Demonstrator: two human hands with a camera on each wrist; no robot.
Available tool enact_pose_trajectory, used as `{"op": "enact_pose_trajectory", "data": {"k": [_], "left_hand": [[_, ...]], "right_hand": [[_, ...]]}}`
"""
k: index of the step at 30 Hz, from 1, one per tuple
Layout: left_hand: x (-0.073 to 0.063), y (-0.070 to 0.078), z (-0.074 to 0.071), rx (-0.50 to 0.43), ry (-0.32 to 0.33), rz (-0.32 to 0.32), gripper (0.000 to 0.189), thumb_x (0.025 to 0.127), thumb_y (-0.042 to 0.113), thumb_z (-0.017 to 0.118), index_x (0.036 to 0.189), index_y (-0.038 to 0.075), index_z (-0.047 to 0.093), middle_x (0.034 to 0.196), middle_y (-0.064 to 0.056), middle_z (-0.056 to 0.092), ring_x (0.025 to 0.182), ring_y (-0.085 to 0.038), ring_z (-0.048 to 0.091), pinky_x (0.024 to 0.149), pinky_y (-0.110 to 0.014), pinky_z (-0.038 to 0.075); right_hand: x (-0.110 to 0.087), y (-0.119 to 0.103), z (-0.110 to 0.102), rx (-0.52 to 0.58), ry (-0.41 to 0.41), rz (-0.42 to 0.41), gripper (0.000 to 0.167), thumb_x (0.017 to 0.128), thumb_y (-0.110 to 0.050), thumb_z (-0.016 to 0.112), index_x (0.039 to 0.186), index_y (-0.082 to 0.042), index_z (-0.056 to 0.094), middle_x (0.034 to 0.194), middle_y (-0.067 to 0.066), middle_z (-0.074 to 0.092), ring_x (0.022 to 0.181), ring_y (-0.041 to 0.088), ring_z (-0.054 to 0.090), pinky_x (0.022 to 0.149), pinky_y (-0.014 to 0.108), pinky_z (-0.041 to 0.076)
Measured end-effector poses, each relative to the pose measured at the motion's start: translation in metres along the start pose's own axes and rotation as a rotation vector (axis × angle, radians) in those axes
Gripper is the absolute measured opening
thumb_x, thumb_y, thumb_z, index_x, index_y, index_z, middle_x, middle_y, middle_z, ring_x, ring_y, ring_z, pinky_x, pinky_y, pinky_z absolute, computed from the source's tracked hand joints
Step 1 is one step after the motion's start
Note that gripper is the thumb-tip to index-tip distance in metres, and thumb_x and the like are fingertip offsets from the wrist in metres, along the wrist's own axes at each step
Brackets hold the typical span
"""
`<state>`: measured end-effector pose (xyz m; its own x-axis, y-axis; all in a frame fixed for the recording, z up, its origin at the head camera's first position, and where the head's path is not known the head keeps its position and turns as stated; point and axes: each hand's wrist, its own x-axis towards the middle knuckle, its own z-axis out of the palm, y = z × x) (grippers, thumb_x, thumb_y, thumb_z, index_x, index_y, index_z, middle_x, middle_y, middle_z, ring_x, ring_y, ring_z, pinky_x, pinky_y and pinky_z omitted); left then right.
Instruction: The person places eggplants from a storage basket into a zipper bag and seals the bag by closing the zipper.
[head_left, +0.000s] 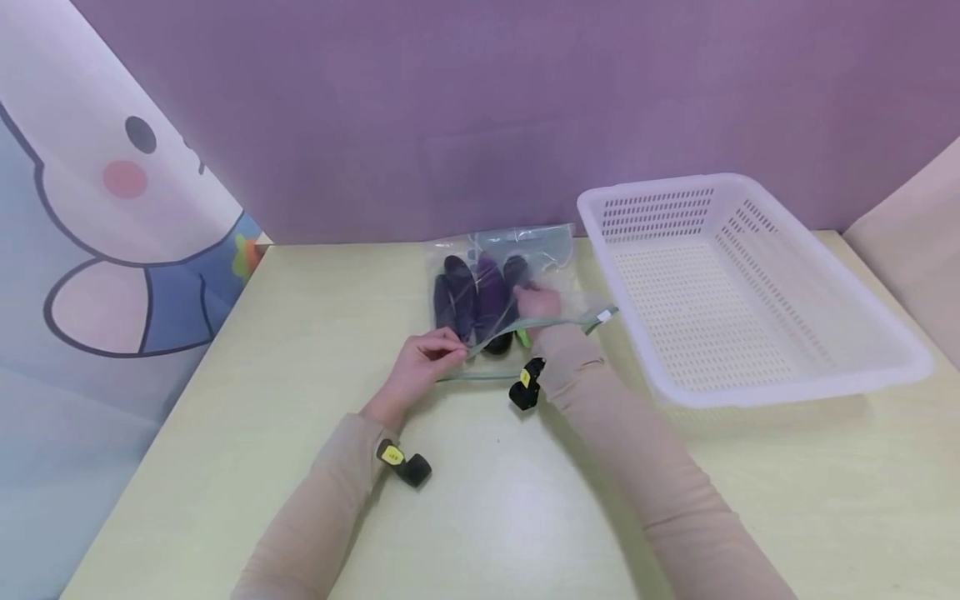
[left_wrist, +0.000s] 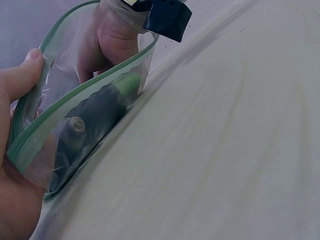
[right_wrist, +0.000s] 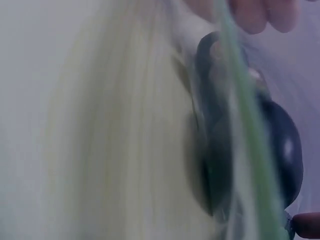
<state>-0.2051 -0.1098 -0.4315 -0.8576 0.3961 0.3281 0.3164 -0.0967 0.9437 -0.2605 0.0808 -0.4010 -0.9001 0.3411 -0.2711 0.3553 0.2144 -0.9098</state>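
A clear zip bag (head_left: pixel 553 243) with a green seal lies at the back of the table, holding several dark purple eggplants (head_left: pixel 491 292) side by side. My left hand (head_left: pixel 422 367) pinches the near left edge of the bag's mouth. The left wrist view shows that mouth gaping, with one eggplant's green cap (left_wrist: pixel 129 84) near it. My right hand (head_left: pixel 542 302) reaches through the mouth and touches the rightmost eggplant. In the right wrist view a fingertip (right_wrist: pixel 307 225) meets an eggplant's end; how the other fingers lie is hidden.
To the right stands a large white perforated plastic basket (head_left: pixel 757 392), its left rim close to the bag. A purple cloth wall (head_left: pixel 450 125) rises behind the pale table (head_left: pixel 480 500). A printed curtain (head_left: pixel 112 333) hangs at the left.
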Motion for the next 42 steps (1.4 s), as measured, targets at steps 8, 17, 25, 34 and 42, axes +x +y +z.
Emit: {"op": "enact_pose_trajectory", "data": {"k": [8,17,25,34,42], "left_hand": [[-0.001,-0.002,0.000,0.001,0.007,0.002,0.046,0.081,-0.010,0.064,0.079,0.036,0.071,0.081,0.012,0.063,0.073,-0.002,0.056,0.064,-0.013,0.046],[-0.001,0.001,0.000,0.022,0.014,-0.006,0.012,0.080,-0.011,0.064,0.083,-0.002,0.072,0.080,0.012,0.063,0.073,-0.003,0.056,0.063,-0.014,0.047],[-0.001,-0.001,-0.001,-0.016,0.010,-0.002,0.018,0.080,0.003,0.071,0.082,0.020,0.075,0.081,0.008,0.063,0.073,-0.004,0.056,0.063,-0.014,0.046],[-0.001,-0.004,-0.001,-0.012,-0.001,0.016,0.029,0.081,0.001,0.070,0.081,0.030,0.073,0.081,0.002,0.064,0.073,-0.004,0.056,0.062,-0.014,0.046],[0.000,-0.004,-0.001,0.001,-0.002,0.021,0.018,0.080,0.016,0.074,0.081,0.034,0.073,0.081,0.000,0.064,0.073,-0.003,0.056,0.063,-0.013,0.046]], "right_hand": [[0.156,0.100,0.052,-0.483,0.056,-0.245,0.059,0.093,-0.055,0.036,0.116,-0.009,0.065,0.113,0.012,0.067,0.104,0.031,0.062,0.090,0.039,0.049],[0.047,0.024,0.017,-0.598,-0.023,-0.188,0.042,0.096,-0.035,0.044,0.115,-0.003,0.064,0.113,0.017,0.066,0.107,0.032,0.061,0.094,0.039,0.047],[0.003,-0.009,0.002,-0.666,-0.106,-0.114,0.051,0.102,-0.035,0.031,0.131,0.002,0.052,0.133,0.020,0.053,0.123,0.034,0.051,0.106,0.038,0.038],[-0.005,-0.011,-0.005,-0.666,-0.141,-0.116,0.058,0.100,-0.041,0.032,0.139,0.002,0.042,0.140,0.020,0.047,0.128,0.035,0.046,0.109,0.039,0.035],[-0.008,-0.010,-0.008,-0.725,-0.130,-0.150,0.058,0.097,-0.039,0.036,0.132,0.005,0.047,0.136,0.023,0.050,0.125,0.037,0.048,0.106,0.042,0.037]]}}
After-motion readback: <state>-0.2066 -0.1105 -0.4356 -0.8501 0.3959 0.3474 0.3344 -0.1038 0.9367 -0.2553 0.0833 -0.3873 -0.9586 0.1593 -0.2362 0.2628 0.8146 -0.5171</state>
